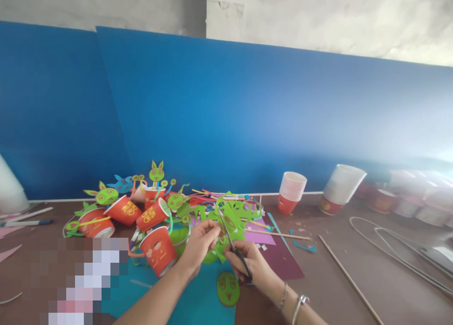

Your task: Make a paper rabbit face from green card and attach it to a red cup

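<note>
My left hand [203, 242] is closed in a pinch over the green paper scraps; what its fingertips hold is too small to make out. Black-handled scissors [241, 260] are in my right hand [250, 263], their blades pointing up and left beside my left fingertips. Behind both hands lies a heap of cut green paper [235, 216]. Just below them, a round green face cutout [228, 288] rests at the edge of a teal sheet [201, 301].
Red paper cups [158, 252] with green animal cutouts crowd the left. Stacked cups [292, 188] and taller cups [341, 186] stand at the back right. A wooden stick [348, 278] and a pale cable [399, 249] lie on the right.
</note>
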{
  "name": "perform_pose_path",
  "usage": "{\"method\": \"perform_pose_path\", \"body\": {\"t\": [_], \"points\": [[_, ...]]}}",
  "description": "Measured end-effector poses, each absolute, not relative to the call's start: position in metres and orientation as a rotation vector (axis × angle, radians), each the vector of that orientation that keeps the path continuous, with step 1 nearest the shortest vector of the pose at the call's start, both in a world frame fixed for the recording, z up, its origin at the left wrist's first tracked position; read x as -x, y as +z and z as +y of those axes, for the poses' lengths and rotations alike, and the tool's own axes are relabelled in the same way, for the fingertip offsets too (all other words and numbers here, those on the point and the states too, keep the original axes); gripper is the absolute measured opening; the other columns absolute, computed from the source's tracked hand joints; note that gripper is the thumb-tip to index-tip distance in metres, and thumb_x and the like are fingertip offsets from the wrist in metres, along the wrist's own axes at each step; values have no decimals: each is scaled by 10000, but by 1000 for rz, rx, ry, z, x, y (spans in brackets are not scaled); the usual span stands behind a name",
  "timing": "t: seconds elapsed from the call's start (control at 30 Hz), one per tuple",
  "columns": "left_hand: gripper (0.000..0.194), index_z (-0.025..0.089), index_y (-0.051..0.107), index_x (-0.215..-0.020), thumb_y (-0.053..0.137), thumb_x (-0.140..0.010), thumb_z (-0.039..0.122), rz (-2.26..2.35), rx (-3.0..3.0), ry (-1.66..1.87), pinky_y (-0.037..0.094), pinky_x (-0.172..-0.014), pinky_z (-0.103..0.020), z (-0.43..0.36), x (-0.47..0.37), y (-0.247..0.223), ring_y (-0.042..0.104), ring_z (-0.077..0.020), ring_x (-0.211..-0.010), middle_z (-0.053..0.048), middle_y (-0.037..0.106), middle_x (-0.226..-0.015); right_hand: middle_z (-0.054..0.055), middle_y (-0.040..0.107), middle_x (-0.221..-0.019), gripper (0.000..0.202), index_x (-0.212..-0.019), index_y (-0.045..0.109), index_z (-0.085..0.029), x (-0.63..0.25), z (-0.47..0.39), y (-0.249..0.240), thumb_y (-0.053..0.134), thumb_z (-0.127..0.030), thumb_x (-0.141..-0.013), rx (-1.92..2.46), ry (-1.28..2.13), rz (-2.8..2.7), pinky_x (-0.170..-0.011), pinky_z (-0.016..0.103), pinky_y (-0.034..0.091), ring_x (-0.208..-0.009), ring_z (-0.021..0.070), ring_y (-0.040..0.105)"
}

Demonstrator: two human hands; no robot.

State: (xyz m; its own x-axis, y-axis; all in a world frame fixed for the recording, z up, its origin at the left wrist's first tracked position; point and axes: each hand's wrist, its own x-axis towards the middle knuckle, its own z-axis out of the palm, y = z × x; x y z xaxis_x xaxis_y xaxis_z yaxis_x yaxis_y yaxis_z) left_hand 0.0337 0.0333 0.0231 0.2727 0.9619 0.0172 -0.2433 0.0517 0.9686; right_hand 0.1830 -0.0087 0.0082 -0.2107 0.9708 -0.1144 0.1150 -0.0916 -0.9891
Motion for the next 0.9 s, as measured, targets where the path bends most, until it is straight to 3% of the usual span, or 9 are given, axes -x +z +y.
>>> {"method": "perform_pose_path", "body": {"t": [0.4, 0.9], "points": [[317, 176, 518, -657, 682, -662, 447, 822, -1148, 1084, 137, -412, -202, 37, -32, 22, 248, -40, -365, 103, 376, -373, -73, 494, -405, 340, -741, 568, -151, -183, -10, 9, 656, -477, -703, 1260, 1434, -1389, -315, 153, 250, -317, 45, 376], [307, 173, 532, -658, 684, -658, 440, 828, -1158, 1054, 126, -418, -213, 36, -30, 25, 253, -45, -365, 99, 380, -372, -90, 418, -367, 392, -684, 554, -162, -182, -11, 14, 654, -542, -688, 1274, 1392, -1421, -319, 170, 239, -305, 46, 326]]}}
